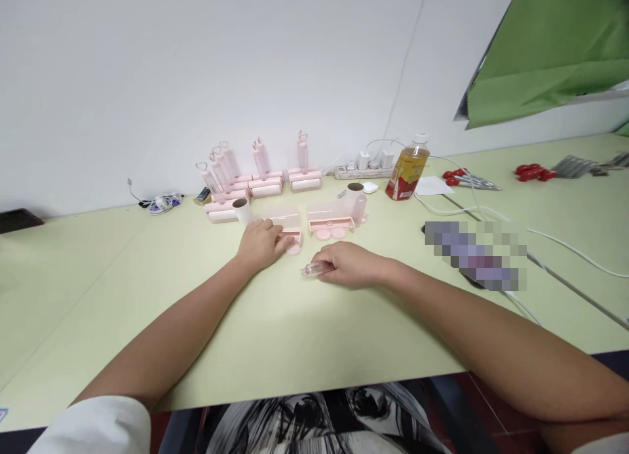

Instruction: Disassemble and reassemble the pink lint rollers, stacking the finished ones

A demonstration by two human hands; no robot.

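My right hand [351, 264] is closed around a clear pinkish plastic handle [317, 268], held just above the table with one end pointing left. My left hand [260, 245] rests farther left, thumb and fingers on a pink lint roller frame [295, 234] and partly hiding it. A pink disc [293, 249] lies by its thumb. Right of that frame lies a second pink lint roller frame [331, 225], with two pink discs [324, 234] before it. A paper roll [242, 211] stands behind my left hand; another paper roll [354, 192] stands behind a clear pink handle [360, 208].
Several pink lint rollers [265, 185] with upright handles line the wall. A power strip [363, 172], a drink bottle [409, 166] and red-handled pliers [472, 180] are at the back right. A blurred-out phone-like object [474, 257] and white cables lie right; a coiled cable [161, 205] lies left.
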